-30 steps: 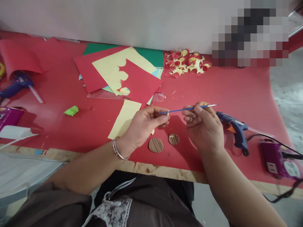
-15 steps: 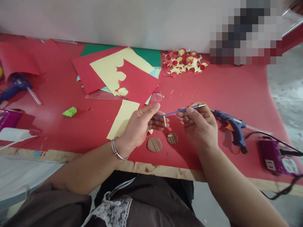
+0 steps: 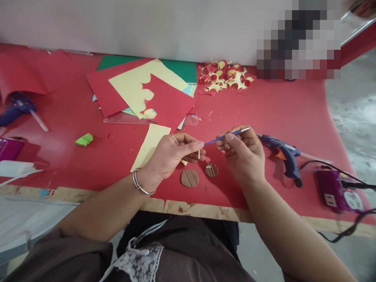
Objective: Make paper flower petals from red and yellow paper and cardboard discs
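Note:
My right hand [image 3: 245,152] grips a thin blue stick [image 3: 219,138] with a silvery end, which slants down to the left. The thumb and fingers of my left hand [image 3: 179,152] are pressed together on the stick's left end and a narrow yellow paper strip [image 3: 199,154] that hangs down there. Just below my hands, a larger brown striped disc [image 3: 189,178] and a smaller one [image 3: 211,170], with a small yellow bit on it, lie on the red table [image 3: 117,156]. A pale yellow paper [image 3: 149,147] is partly behind my left hand.
Red, yellow and green sheets [image 3: 170,100] are piled behind my hands, with paper scraps [image 3: 225,76] to their right. A blue glue gun [image 3: 283,150] and a purple box [image 3: 337,192] with black cables lie at the right. Another glue gun [image 3: 19,105] and crumpled green paper [image 3: 84,140] are at the left.
My left thumb has come down onto the stick's left end and the strip, and the fingers have closed. The whole view has shifted slightly.

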Available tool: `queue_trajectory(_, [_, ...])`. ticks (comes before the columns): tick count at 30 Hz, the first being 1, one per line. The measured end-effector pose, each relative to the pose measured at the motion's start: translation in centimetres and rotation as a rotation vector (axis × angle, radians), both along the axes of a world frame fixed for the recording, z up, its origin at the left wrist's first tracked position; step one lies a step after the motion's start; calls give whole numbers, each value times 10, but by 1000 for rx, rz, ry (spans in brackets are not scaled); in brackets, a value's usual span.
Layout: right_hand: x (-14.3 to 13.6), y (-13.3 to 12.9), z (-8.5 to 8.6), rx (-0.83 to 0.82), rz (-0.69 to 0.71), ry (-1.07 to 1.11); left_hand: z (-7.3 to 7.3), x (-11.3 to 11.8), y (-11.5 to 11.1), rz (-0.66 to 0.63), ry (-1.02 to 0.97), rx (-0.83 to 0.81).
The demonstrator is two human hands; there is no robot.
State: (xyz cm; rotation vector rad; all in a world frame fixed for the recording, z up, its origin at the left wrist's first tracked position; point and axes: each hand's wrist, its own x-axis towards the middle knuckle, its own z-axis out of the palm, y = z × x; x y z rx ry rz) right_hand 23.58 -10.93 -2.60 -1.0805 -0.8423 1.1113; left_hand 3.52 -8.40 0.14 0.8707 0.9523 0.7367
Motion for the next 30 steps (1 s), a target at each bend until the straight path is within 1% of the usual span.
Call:
queue_trajectory(2, [0,0,0,9,9,-13,0,-3,1,-30,31,40])
queue_trajectory(5, [0,0,0,2,12,-31,-1,-6,3,-38,77,93])
queue_trajectory(11, [3,0,2,-51,9,-19,1,-4,3,-88,58,195])
queue_trajectory(14, [4,0,3,-81,12,-14,3,-3,3,-101,93,250])
queue_trajectory(19, [4,0,5,-63,24,-22,-2,-5,3,-109,128,314])
queue_trajectory(22, [4,-1,3,-46,34,-15,-5,-6,5,-124,122,302])
queue_trajectory(25, [5,-2,2,-51,49,-32,-5,-6,6,-125,139,270])
queue_trajectory(27, [6,-3,2,-56,65,-66,-3,-5,7,-115,125,222])
queue_trajectory(30, [7,-4,3,-65,86,-142,-2,-3,8,-89,52,137])
